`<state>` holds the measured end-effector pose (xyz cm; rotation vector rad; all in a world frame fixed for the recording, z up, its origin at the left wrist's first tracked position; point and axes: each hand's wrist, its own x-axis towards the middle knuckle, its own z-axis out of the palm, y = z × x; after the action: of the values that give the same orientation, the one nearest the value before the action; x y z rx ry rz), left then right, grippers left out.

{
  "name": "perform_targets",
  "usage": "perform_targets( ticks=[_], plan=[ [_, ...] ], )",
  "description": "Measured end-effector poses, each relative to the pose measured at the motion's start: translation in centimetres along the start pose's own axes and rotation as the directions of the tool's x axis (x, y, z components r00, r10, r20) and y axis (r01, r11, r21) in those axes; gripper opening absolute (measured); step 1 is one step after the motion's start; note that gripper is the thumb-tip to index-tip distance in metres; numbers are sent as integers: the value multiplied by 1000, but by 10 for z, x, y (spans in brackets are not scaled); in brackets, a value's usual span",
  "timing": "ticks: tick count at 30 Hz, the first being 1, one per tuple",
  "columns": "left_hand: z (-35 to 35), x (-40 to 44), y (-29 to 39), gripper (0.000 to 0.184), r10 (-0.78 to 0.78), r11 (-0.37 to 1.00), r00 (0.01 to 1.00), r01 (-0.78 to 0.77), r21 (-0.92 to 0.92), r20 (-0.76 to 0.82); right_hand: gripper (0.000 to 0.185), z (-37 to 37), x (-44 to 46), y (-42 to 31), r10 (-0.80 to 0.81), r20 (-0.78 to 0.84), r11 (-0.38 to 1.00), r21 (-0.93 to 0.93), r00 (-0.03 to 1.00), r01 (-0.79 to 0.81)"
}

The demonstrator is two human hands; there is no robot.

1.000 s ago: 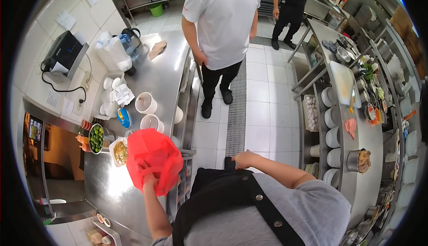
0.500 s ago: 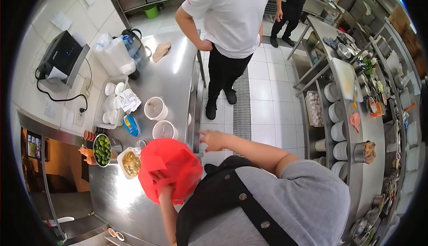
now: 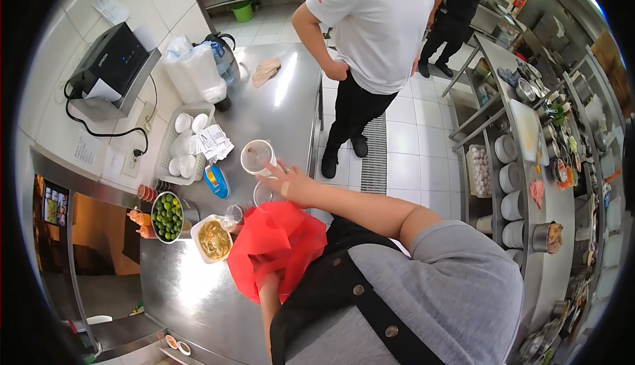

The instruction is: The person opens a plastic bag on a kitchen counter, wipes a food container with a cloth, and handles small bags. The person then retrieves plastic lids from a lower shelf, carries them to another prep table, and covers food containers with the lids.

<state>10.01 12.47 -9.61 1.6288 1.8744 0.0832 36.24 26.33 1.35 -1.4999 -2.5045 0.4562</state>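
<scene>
The left hand (image 3: 270,284) held the red bag (image 3: 268,239) by its gathered top, fingers closed and mostly lost in the folds. The bag was at the near edge of the tabletop (image 3: 172,299), close against the apron (image 3: 311,282); whether it rested there or hung, the view did not show. It looked thin, soft and floppy, light in itself, though its contents were hidden and their weight could not be told. The gathered handles seemed the right place to take it, with a palm beneath if the load proved heavy or liable to spill.

The right hand (image 3: 294,186) reached across with fingers spread, at the upper tub (image 3: 249,166); contact was unclear. Its forearm passed over the lower tub (image 3: 260,194). Both tubs looked like light, smooth plastic, best held round the wall. Left of the bag sat a container of food (image 3: 198,242), wet enough to slop if tipped, and a pot of limes (image 3: 189,213).

The printer (image 3: 109,60) read "EPSON". The blue pack (image 3: 216,181) had yellow on it but no legible words, and the wall notices (image 3: 111,7) were too small to read.
</scene>
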Motion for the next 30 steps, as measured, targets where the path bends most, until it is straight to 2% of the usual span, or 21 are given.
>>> perform_targets(
  ticks=[2,8,14,17,20,23,26,28,30],
  plan=[
    [-1,-2,0,129,-5,999,1000,5,-32,1,92,10,7,-2,-3,109,1000,-25,994,6],
    [-4,-1,8,128,-48,992,999,48,-116,4,90,29,20,-3,-77,110,997,6,991,77],
    [-4,1,9,126,-83,976,996,80,-203,-9,90,26,26,-8,-113,193,991,-42,975,124],
    [-3,1,10,126,-104,959,994,96,-268,-15,85,14,21,-15,-127,281,983,-90,951,157],
    [-5,0,15,125,-125,946,992,117,-303,-8,74,50,22,-7,-145,88,988,-50,986,149],
    [-18,-9,33,123,-137,957,991,132,-258,0,68,60,19,-1,-162,6,986,28,987,162],
    [-14,-6,30,121,-139,966,989,123,-229,-55,64,65,16,6,-198,-18,980,-17,980,198],
    [-23,-11,40,121,-145,958,989,136,-254,-16,64,66,16,5,-193,-33,981,-31,981,192],
    [-39,-21,57,123,-147,930,982,177,-323,116,64,67,15,4,-196,-37,980,-51,980,194]
  ],
)
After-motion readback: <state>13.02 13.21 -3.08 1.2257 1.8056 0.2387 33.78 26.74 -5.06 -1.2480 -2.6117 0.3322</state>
